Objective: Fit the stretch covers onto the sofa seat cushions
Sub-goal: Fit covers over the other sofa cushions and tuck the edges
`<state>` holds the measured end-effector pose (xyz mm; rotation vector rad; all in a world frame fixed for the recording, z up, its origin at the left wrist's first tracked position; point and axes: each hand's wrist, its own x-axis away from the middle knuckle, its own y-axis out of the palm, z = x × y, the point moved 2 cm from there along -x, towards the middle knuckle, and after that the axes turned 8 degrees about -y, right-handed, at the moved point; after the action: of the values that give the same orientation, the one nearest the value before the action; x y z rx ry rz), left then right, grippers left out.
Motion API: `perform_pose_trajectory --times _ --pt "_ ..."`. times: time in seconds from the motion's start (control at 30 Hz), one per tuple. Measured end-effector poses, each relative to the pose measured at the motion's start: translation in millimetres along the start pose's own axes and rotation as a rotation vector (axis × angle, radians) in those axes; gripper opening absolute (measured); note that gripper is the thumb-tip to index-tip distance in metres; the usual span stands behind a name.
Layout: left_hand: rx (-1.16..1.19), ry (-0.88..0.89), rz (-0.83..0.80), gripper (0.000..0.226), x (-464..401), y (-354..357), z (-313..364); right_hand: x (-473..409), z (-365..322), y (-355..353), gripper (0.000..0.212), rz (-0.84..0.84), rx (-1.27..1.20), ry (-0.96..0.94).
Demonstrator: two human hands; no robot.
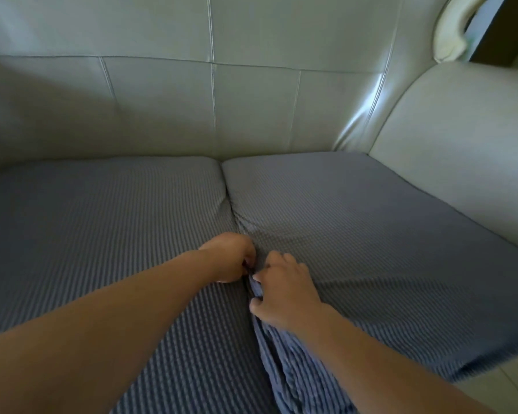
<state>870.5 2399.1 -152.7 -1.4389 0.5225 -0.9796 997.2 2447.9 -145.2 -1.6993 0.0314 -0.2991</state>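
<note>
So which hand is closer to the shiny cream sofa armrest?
The right hand. It sits on the right-side blue ribbed cushion cover, the armrest's side of the gap; the left hand is just across the gap, farther away.

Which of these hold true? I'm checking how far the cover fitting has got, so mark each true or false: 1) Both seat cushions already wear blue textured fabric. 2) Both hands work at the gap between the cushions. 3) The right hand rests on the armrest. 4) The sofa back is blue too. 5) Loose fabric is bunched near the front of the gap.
1) True: the left cushion and right cushion both show blue ribbed cover.
2) True: the left hand and right hand meet at the gap.
3) False: it grips fabric at the gap; the armrest is untouched.
4) False: the sofa back is pale leather-like upholstery.
5) True: bunched fabric lies below the right hand.
</note>
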Motion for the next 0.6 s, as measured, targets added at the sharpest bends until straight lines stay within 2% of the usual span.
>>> perform_pose_trajectory --times 0.17,0.43,0.6 --pt "-0.156 -0.03 0.042 0.017 -5 17 10 -14 -11 18 0.029 0.108 0.076 -0.015" --pt "-0.221 0.06 -0.043 0.026 9 32 8 5 -16 23 0.025 0.021 0.145 -0.074" --pt "-0.177 0.038 0.009 0.023 7 30 10 -7 -15 23 0.027 -0.019 0.133 -0.058"
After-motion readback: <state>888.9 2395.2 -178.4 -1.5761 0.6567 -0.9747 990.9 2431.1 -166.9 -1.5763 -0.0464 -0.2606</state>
